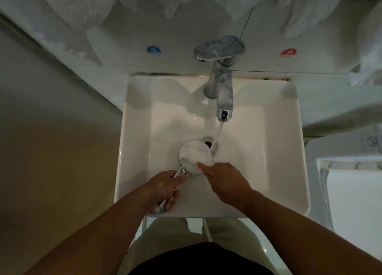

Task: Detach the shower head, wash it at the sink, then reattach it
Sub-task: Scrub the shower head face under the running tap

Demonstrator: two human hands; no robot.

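The chrome shower head [194, 154] lies face up inside the white square sink [140, 142], its round face covered in soap foam. My left hand [165, 189] grips its handle near the sink's front edge. My right hand [224, 181] reaches in from the right, and its extended finger touches the lower right of the foamy face. The chrome tap [222, 76] runs, with a thin stream of water falling just right of the shower head onto the drain [208, 143].
Blue and red round stickers [154, 50] sit on the wall ledge either side of the tap. White towels [82, 8] and plastic hang above. A white toilet cistern [355, 194] stands at the right. A tan wall runs along the left.
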